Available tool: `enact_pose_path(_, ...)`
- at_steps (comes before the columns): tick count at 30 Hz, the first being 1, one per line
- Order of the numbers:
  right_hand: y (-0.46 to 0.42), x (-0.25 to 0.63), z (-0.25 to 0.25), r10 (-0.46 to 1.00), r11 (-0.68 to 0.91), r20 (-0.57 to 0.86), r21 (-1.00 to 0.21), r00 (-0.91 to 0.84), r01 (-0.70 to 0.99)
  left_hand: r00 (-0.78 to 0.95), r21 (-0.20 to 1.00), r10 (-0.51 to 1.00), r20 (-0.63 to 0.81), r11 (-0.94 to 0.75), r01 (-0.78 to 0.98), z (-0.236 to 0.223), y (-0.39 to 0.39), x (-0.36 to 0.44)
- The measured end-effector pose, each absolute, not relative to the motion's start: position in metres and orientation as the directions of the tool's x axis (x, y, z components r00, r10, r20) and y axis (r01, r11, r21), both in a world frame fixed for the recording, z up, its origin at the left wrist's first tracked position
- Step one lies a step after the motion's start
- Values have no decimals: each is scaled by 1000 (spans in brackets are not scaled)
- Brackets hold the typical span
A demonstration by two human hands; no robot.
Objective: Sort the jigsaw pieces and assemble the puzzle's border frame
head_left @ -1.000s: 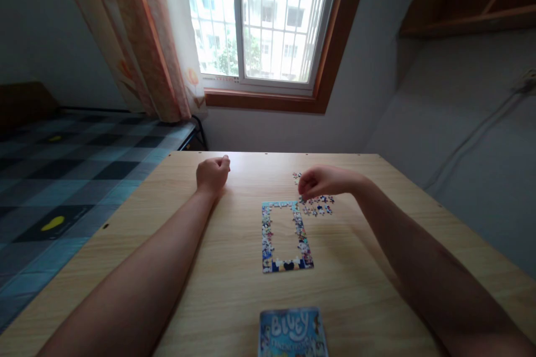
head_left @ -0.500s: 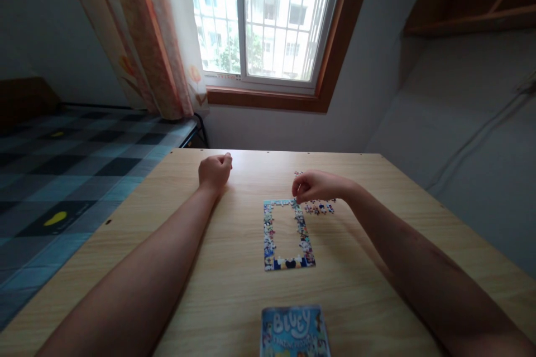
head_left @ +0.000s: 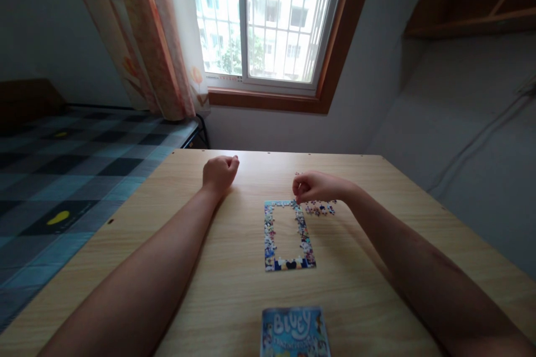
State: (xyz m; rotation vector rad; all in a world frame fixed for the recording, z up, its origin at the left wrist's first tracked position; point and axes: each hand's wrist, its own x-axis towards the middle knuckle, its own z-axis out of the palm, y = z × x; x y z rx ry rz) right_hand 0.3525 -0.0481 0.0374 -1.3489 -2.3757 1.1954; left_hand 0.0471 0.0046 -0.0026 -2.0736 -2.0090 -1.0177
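A jigsaw puzzle border (head_left: 269, 240) lies on the wooden table as a rectangle of joined pieces, bare wood inside it. At its far right corner, my right hand (head_left: 316, 185) reaches down with thumb and fingers pinched on a small puzzle piece (head_left: 297, 201), mostly covered by the fingertips. Loose puzzle pieces (head_left: 322, 209) lie just right of the border, partly under that hand. Farther back and to the left, my left hand (head_left: 220, 172) rests on the table, closed in a fist with nothing showing in it.
Close to me stands a blue puzzle box (head_left: 295, 332) marked "Bluey". A few more loose pieces show behind my right hand. The wooden table (head_left: 226, 295) ends at a far edge below the window (head_left: 278, 22). On the left is a bed with a checked cover (head_left: 96, 178).
My left fist has shifted slightly to the right. My right hand stays pinched at the same corner of the puzzle border.
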Motion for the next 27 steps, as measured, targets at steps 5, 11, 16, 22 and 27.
enact_pose_path(5,-46,352,30,761,340,-206,-681,-615,649,-39,358,861,507,-169,918,0,1,49)
enact_pose_path(11,-45,351,26,760,392,-180,-639,-624,662,-39,374,857,514,-184,909,0,1,49)
enact_pose_path(16,-49,347,28,767,418,-180,-588,-616,693,-46,384,859,509,-179,906,0,1,49)
enact_pose_path(22,-52,343,31,787,435,-169,-530,-593,728,-37,387,859,511,-191,902,0,2,49)
enact_pose_path(27,-52,345,31,790,471,-132,-495,-599,730,-38,392,854,518,-198,899,-1,4,48)
